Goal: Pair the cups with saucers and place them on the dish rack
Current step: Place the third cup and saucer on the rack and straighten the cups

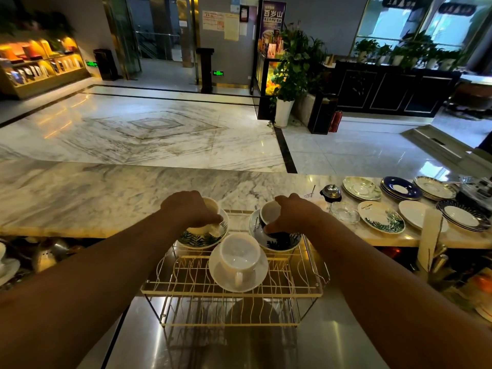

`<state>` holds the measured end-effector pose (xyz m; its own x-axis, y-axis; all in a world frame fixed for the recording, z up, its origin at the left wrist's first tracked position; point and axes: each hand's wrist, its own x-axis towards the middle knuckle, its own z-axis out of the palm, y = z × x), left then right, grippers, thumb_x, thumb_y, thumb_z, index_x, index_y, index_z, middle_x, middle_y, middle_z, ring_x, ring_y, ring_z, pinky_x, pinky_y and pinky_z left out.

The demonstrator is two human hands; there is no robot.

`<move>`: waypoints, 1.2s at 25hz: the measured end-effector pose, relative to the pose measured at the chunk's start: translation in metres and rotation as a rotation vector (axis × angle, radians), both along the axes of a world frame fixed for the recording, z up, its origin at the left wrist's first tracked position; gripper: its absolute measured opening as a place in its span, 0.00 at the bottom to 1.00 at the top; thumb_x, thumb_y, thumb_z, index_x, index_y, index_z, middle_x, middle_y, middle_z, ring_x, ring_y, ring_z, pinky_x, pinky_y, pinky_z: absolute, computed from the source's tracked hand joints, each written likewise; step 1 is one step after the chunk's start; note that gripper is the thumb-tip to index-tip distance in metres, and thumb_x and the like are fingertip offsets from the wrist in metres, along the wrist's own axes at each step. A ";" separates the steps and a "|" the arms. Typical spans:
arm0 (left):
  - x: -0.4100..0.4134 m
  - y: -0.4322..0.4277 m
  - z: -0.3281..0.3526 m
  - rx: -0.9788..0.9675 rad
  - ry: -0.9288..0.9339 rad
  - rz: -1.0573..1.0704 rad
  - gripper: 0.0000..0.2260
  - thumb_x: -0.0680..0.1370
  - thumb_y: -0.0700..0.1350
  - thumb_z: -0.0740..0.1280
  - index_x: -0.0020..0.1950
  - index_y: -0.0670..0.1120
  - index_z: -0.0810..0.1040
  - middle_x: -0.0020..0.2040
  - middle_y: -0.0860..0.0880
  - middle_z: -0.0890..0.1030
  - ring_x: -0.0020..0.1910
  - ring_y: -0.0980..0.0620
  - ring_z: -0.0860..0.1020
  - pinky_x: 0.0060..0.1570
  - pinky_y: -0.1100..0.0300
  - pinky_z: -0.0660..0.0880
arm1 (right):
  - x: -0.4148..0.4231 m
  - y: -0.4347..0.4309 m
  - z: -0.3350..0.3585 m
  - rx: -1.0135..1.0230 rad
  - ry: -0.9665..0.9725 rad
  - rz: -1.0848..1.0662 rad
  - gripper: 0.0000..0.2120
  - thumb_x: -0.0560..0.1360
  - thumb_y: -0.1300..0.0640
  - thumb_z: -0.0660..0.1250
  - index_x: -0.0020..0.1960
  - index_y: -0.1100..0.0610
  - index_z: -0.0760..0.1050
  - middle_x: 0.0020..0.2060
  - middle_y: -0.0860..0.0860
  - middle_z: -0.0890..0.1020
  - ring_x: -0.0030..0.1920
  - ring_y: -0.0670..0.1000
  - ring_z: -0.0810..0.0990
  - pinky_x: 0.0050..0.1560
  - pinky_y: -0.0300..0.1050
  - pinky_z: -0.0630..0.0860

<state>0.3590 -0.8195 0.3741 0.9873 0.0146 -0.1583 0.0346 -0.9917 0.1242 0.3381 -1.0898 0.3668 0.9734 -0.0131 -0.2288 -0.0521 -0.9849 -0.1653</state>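
While each rests on a leaf-print saucer (pixel 197 242) at the dish rack's (pixel 186 290) far edge, mid-frame, the left hand (pixel 189 209) grips a cream cup (pixel 199 230) and the right hand (pixel 291 214) a dark cup (pixel 277 236); the glazed china is likely light, slick and brittle, and safest held around the body.

Call bell (pixel 331 192), glass ashtray (pixel 344 212); potted plant (pixel 288 75) beyond
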 end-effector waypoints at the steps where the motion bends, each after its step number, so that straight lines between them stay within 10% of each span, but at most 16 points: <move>1: 0.002 0.002 0.000 0.004 0.015 -0.020 0.43 0.63 0.75 0.71 0.67 0.47 0.73 0.59 0.46 0.81 0.54 0.45 0.79 0.44 0.55 0.73 | 0.001 0.001 0.001 -0.014 0.004 -0.009 0.51 0.61 0.31 0.75 0.75 0.52 0.63 0.67 0.56 0.71 0.64 0.60 0.74 0.57 0.54 0.77; 16: 0.018 0.022 0.001 -0.003 0.066 -0.295 0.47 0.61 0.70 0.76 0.75 0.52 0.67 0.67 0.46 0.77 0.53 0.47 0.79 0.46 0.53 0.79 | 0.003 0.005 -0.002 -0.076 -0.036 -0.043 0.55 0.57 0.23 0.72 0.73 0.55 0.65 0.65 0.58 0.73 0.61 0.60 0.76 0.54 0.54 0.77; 21: 0.000 0.027 -0.006 -0.075 -0.003 -0.239 0.52 0.62 0.72 0.76 0.79 0.51 0.61 0.78 0.45 0.67 0.72 0.42 0.70 0.67 0.46 0.72 | -0.019 0.005 -0.003 0.072 -0.128 -0.131 0.54 0.59 0.21 0.66 0.74 0.53 0.62 0.66 0.59 0.72 0.62 0.62 0.75 0.53 0.55 0.77; 25: -0.058 0.036 -0.045 -0.162 -0.390 -0.103 0.42 0.63 0.73 0.73 0.68 0.49 0.70 0.65 0.43 0.72 0.61 0.40 0.74 0.55 0.46 0.76 | -0.077 0.001 -0.040 0.191 -0.640 -0.152 0.33 0.67 0.30 0.66 0.62 0.51 0.67 0.55 0.54 0.76 0.53 0.56 0.77 0.46 0.48 0.75; 30: -0.082 0.035 -0.066 -0.278 -0.473 -0.027 0.23 0.70 0.69 0.71 0.52 0.52 0.79 0.45 0.53 0.82 0.42 0.53 0.80 0.38 0.57 0.77 | -0.100 0.008 -0.065 0.298 -0.553 -0.244 0.20 0.71 0.34 0.67 0.54 0.46 0.77 0.47 0.44 0.85 0.41 0.43 0.79 0.37 0.40 0.77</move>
